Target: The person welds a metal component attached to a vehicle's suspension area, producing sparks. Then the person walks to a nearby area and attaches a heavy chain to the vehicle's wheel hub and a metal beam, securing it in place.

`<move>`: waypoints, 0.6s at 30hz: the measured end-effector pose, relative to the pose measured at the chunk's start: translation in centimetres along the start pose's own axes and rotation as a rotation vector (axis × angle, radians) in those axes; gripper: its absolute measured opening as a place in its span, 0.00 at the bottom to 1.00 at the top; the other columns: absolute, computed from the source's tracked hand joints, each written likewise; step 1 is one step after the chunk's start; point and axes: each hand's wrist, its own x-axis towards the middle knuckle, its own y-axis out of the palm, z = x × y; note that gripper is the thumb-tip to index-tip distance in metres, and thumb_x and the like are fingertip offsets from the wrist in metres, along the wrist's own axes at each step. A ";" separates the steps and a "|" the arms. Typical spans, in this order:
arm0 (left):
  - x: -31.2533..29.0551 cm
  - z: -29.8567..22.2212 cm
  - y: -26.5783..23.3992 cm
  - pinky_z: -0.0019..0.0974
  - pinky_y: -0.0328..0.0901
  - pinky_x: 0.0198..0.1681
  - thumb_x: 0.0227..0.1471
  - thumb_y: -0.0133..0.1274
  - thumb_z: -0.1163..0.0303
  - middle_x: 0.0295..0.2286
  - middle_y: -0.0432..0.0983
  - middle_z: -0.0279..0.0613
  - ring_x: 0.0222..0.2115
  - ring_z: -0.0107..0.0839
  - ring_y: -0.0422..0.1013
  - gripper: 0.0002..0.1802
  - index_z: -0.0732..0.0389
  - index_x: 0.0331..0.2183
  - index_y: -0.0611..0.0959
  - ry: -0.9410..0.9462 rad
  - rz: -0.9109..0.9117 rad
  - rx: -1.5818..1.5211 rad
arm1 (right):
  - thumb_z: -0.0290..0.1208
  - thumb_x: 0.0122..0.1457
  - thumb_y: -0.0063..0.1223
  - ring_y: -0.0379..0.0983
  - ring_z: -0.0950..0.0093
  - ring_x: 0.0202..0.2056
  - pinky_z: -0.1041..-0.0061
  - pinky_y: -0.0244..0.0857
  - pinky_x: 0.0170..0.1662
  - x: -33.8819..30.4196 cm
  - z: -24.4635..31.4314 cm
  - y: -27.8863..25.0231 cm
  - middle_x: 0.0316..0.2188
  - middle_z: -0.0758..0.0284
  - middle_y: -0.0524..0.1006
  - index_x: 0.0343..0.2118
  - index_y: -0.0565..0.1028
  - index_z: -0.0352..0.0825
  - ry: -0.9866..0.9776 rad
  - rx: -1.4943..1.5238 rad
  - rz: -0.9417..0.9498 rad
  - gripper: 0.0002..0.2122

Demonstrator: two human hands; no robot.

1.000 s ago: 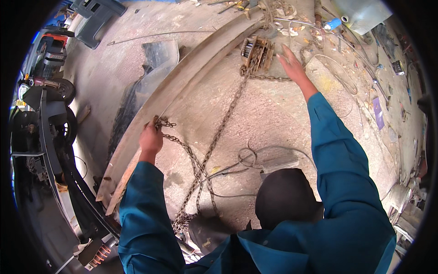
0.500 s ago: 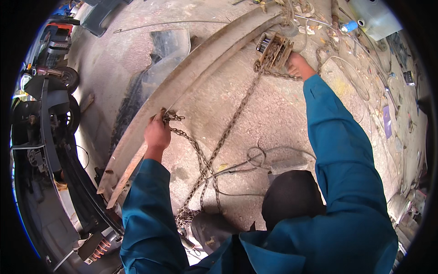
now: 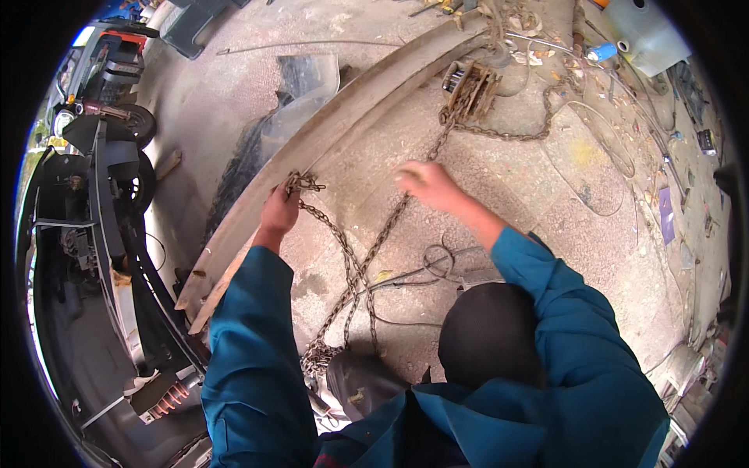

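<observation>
My left hand point(image 3: 279, 209) is closed round a bunched end of rusty chain point(image 3: 308, 183), right beside the long steel beam point(image 3: 335, 113). Over the taut-looking chain run point(image 3: 384, 234) hovers my right hand point(image 3: 429, 186). Its fingers look partly curled but blurred, and whether they touch the chain cannot be made out. At the far end of that run lies a rusty chain hoist point(image 3: 470, 87) on the ground. Another length of chain point(image 3: 507, 136) trails off to its right. The strands cross in front of me and end in a heap point(image 3: 320, 359) by my knee.
A three-wheeled or similar vehicle frame point(image 3: 101, 195) stands on the left. Dark sheet material point(image 3: 273, 129) lies beyond the beam. A looped cable point(image 3: 438, 264) rests near my knees. A translucent jug point(image 3: 647, 35), a blue can point(image 3: 601, 52) and scattered debris are at the far right.
My right hand has left the chain hoist and moved left and nearer, over the chain run. My left hand still holds the bunched chain by the beam.
</observation>
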 end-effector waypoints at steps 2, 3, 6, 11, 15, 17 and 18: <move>0.3 -1.2 -0.7 0.46 0.57 0.67 0.66 0.49 0.65 0.64 0.66 0.51 0.64 0.50 0.61 0.25 0.53 0.62 0.75 0.157 -0.019 -0.217 | 0.49 0.68 0.55 0.73 0.61 0.59 0.62 0.68 0.62 0.3 2.1 1.3 0.58 0.53 0.76 0.62 0.71 0.33 -0.087 -0.117 0.059 0.27; -0.5 -2.3 -0.8 0.44 0.52 0.70 0.67 0.48 0.68 0.67 0.61 0.51 0.66 0.51 0.57 0.24 0.55 0.63 0.76 0.264 -0.092 -0.191 | 0.50 0.68 0.54 0.72 0.59 0.61 0.62 0.67 0.64 0.1 2.7 2.2 0.60 0.52 0.74 0.65 0.67 0.34 -0.164 -0.127 0.096 0.29; -4.8 -8.5 -0.5 0.45 0.51 0.70 0.67 0.46 0.70 0.65 0.63 0.53 0.66 0.49 0.58 0.23 0.58 0.62 0.77 0.537 -0.171 -0.285 | 0.48 0.68 0.54 0.70 0.57 0.62 0.61 0.65 0.65 -0.5 3.6 3.5 0.63 0.53 0.71 0.67 0.65 0.33 -0.372 -0.231 0.147 0.31; -7.0 -20.1 -0.6 0.37 0.66 0.57 0.67 0.45 0.67 0.51 0.78 0.54 0.52 0.41 0.75 0.22 0.67 0.57 0.77 0.333 0.108 -0.543 | 0.37 0.70 0.53 0.75 0.70 0.50 0.69 0.70 0.52 -2.3 3.5 2.7 0.50 0.58 0.77 0.54 0.73 0.29 -0.488 0.172 0.303 0.17; -7.7 -23.2 0.4 0.38 0.72 0.50 0.72 0.44 0.54 0.46 0.82 0.47 0.47 0.38 0.78 0.27 0.68 0.55 0.79 0.184 0.289 -0.868 | 0.36 0.72 0.49 0.71 0.81 0.34 0.77 0.66 0.39 -7.4 2.0 -0.8 0.32 0.70 0.77 0.42 0.78 0.30 -0.249 0.545 0.063 0.13; -8.5 -23.8 2.5 0.42 0.73 0.51 0.71 0.42 0.46 0.49 0.80 0.49 0.49 0.42 0.78 0.33 0.66 0.59 0.76 0.103 0.535 -1.057 | 0.36 0.72 0.48 0.70 0.81 0.32 0.77 0.66 0.38 -9.8 1.5 -2.4 0.30 0.71 0.76 0.41 0.78 0.31 -0.222 0.636 -0.102 0.13; -9.3 -24.3 4.2 0.41 0.72 0.54 0.71 0.42 0.46 0.51 0.78 0.52 0.51 0.42 0.76 0.35 0.66 0.62 0.72 0.111 0.568 -1.139 | 0.36 0.72 0.47 0.70 0.81 0.31 0.77 0.66 0.37 -11.0 1.3 -3.4 0.29 0.71 0.76 0.40 0.78 0.31 -0.241 0.637 -0.147 0.13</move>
